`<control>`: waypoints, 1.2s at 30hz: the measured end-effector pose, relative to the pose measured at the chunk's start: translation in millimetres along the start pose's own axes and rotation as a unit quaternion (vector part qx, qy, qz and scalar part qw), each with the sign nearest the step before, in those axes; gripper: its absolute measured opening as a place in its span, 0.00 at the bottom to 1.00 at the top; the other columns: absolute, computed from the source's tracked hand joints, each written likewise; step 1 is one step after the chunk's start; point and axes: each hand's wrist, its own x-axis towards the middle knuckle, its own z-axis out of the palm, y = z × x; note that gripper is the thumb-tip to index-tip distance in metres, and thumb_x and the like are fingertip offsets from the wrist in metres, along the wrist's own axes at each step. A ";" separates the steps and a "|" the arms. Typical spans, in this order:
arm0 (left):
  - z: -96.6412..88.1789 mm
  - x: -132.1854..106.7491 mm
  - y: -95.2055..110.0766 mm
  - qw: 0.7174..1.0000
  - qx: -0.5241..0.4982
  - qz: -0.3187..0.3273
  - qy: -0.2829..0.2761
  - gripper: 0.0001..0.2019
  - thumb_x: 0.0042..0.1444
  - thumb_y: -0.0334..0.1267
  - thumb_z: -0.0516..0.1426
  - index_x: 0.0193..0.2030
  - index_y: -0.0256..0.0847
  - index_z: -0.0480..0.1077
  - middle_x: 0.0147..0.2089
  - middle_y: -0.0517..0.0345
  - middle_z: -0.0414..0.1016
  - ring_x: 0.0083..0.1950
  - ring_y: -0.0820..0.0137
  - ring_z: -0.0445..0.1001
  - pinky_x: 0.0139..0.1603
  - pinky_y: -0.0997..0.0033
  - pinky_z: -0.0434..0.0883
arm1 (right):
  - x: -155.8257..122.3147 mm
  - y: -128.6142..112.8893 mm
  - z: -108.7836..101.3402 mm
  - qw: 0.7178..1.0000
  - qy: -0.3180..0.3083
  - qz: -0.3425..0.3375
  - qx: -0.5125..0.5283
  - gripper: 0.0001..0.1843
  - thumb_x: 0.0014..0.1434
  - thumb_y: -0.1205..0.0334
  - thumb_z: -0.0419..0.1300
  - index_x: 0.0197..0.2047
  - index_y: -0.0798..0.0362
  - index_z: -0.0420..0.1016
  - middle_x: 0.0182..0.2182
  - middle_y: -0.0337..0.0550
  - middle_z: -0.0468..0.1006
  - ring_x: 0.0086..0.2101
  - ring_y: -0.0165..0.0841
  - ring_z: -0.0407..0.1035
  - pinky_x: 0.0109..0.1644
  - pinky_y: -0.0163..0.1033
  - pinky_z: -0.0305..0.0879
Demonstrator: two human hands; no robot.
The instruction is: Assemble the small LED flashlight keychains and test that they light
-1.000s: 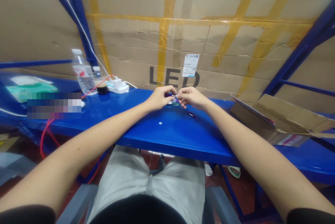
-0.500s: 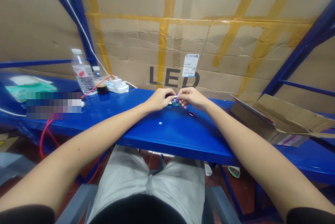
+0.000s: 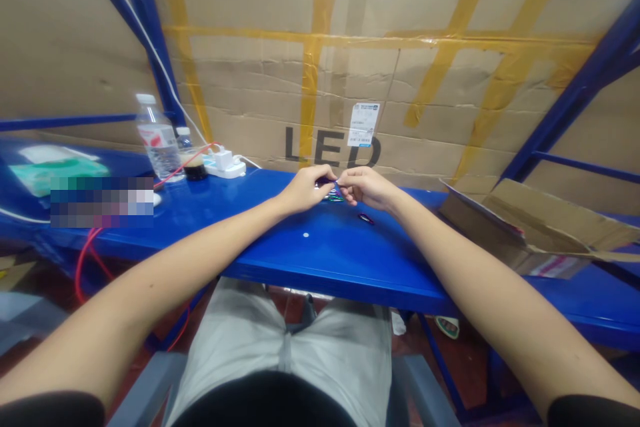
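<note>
My left hand (image 3: pixel 305 188) and my right hand (image 3: pixel 366 186) meet over the far middle of the blue table (image 3: pixel 280 240), fingertips pinched together on small coloured clips (image 3: pixel 332 195), green and purple, too tiny to make out well. One purple clip (image 3: pixel 365 218) lies alone on the table just below my right hand. A small white speck (image 3: pixel 306 235) sits nearer me on the tabletop.
A water bottle (image 3: pixel 156 136), a small dark jar (image 3: pixel 194 164) and a white power strip (image 3: pixel 225 163) with a red cable stand at the back left. An open cardboard box (image 3: pixel 535 227) lies at the right. A taped cardboard wall (image 3: pixel 380 67) marked LED closes the back.
Both hands stay pinched together at the same spot; only the fingers shift slightly on the small clips.
</note>
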 end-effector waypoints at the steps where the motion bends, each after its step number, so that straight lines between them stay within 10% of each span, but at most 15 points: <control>1: -0.5 -0.3 1.7 1.000 0.007 0.001 -0.003 0.04 0.60 0.33 0.57 0.38 0.38 0.72 0.38 0.55 0.79 0.40 0.69 0.75 0.43 0.68 0.69 | 0.2 0.1 0.1 1.000 0.002 0.000 0.000 0.13 0.47 0.63 0.70 0.23 0.56 0.70 0.18 0.38 0.71 0.18 0.25 0.64 0.20 0.32 0.62; 20: -2.1 2.1 2.6 0.996 -0.080 -0.028 -0.005 0.08 0.56 0.32 0.61 0.43 0.38 0.74 0.43 0.54 0.80 0.47 0.67 0.77 0.50 0.65 0.73 | 0.3 1.3 -1.3 1.000 0.010 0.005 -0.014 0.13 0.48 0.64 0.70 0.24 0.57 0.70 0.18 0.39 0.71 0.18 0.26 0.64 0.21 0.32 0.63; 36: 1.5 4.4 -4.8 0.986 0.153 0.019 -0.059 0.12 0.67 0.34 0.48 0.36 0.37 0.70 0.41 0.48 0.72 0.46 0.63 0.73 0.54 0.59 0.71 | 1.7 4.3 -6.2 1.000 -0.001 0.005 -0.012 0.14 0.46 0.62 0.73 0.24 0.57 0.71 0.18 0.40 0.72 0.17 0.26 0.64 0.20 0.32 0.62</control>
